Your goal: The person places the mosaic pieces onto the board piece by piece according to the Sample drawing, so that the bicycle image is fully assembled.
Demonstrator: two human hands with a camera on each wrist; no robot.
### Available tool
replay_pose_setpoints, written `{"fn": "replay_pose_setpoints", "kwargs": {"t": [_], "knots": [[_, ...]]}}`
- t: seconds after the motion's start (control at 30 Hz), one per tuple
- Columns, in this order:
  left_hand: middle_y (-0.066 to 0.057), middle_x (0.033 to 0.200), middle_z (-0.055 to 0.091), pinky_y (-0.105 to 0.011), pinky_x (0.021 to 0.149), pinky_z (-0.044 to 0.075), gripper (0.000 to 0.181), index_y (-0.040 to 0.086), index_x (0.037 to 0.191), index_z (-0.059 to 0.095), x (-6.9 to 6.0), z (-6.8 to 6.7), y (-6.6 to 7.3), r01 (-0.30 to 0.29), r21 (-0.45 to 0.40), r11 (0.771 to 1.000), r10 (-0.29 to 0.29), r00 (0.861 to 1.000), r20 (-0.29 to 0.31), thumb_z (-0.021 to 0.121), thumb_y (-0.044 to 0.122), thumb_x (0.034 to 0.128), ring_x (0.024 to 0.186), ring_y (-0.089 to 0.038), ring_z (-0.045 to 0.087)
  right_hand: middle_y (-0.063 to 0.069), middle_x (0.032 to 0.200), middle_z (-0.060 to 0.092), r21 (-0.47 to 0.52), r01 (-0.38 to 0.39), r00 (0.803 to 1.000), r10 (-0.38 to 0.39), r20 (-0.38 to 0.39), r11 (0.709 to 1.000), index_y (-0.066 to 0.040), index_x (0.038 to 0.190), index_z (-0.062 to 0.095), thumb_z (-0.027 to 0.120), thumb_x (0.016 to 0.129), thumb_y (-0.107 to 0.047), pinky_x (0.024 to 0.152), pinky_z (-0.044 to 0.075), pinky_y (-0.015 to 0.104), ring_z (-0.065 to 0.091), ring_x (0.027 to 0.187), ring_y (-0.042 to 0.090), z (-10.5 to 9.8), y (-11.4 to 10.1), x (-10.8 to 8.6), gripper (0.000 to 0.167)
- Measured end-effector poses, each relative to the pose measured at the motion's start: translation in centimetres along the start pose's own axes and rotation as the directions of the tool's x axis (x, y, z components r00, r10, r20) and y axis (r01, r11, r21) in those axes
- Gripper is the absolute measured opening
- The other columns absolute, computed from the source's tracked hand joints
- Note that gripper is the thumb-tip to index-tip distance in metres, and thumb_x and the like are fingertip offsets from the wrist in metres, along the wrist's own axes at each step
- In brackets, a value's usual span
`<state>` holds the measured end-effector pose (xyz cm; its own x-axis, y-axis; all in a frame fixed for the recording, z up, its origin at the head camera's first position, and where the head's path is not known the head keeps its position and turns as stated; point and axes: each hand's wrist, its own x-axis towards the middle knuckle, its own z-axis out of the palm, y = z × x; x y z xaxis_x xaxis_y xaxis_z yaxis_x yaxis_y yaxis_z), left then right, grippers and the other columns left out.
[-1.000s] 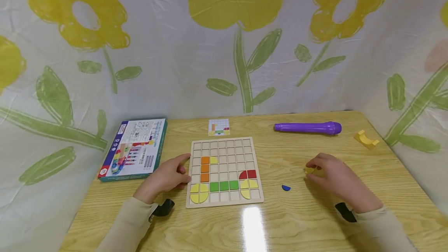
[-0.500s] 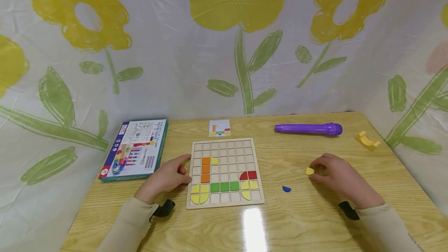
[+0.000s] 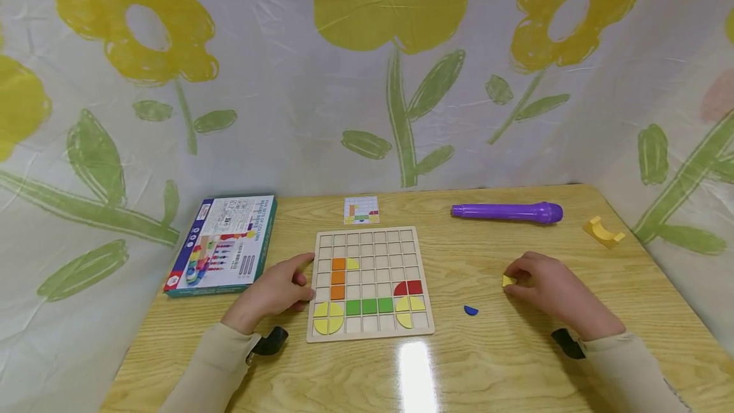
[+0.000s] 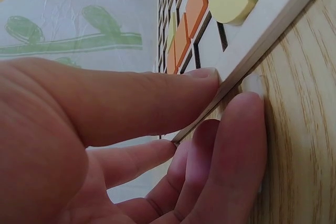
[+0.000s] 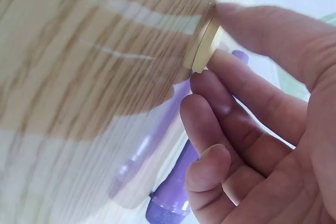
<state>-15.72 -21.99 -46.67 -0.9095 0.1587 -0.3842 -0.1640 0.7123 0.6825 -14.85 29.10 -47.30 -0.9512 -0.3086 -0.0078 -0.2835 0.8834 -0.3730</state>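
Observation:
A wooden grid board (image 3: 367, 330) lies mid-table, with orange, green and red tiles and yellow quarter-round tiles set in some of its squares. At its left edge, my left hand (image 3: 274, 292) touches the frame with thumb and index finger; the other fingers curl loosely below. To the right of the board, my right hand (image 3: 547, 289) pinches a small yellow tile (image 5: 208, 45) by its edges between thumb and index fingertip, low over the table. The tile shows nearly edge-on in the right wrist view. A blue half-round tile (image 3: 471, 310) lies between board and right hand.
A pattern card (image 3: 361, 210) lies behind the board. On the left is a flat toy box (image 3: 220, 244). A purple toy microphone (image 3: 507, 212) and a yellow arched block (image 3: 604, 232) lie at the back right. A flowered cloth hangs behind the table.
The right fingers have shifted on the small yellow tile, which showed more of its face half a second ago. The left hand stays at the board's edge. The whole head view drifts slightly.

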Motion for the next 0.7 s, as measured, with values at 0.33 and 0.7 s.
{"fn": "replay_pose_setpoints", "kwargs": {"t": [0.33, 0.7], "knots": [[-0.011, 0.104, 0.058, -0.030, 0.068, 0.057, 0.076, 0.010, 0.164, 0.044, -0.1, 0.0, 0.2, 0.003, -0.002, 1.000, -0.003, 1.000, 0.001, 0.078, 0.007, 0.0959, 0.075, -0.020, 0.064, -0.009, 0.092, 0.069, -0.013, 0.027, 1.000, -0.027, -0.008, 1.000, -0.019, 0.099, 0.079, 0.086, 0.091, -0.025, 0.082, 0.058, 0.039, 0.063, 0.087, 0.009, 0.1, -0.5, 0.4, 0.012], [-0.011, 0.104, 0.059, -0.030, 0.067, 0.056, 0.077, 0.011, 0.164, 0.044, -0.1, 0.0, 0.1, 0.007, 0.006, 1.000, -0.007, 1.000, 0.001, 0.078, 0.008, 0.0958, 0.075, -0.020, 0.064, -0.009, 0.096, 0.069, 0.030, 0.096, 0.995, -0.097, 0.010, 0.995, -0.019, 0.101, 0.079, 0.086, 0.092, -0.025, 0.087, 0.060, 0.040, 0.063, 0.091, 0.010, 0.8, -4.8, 1.6, 0.012]]}}
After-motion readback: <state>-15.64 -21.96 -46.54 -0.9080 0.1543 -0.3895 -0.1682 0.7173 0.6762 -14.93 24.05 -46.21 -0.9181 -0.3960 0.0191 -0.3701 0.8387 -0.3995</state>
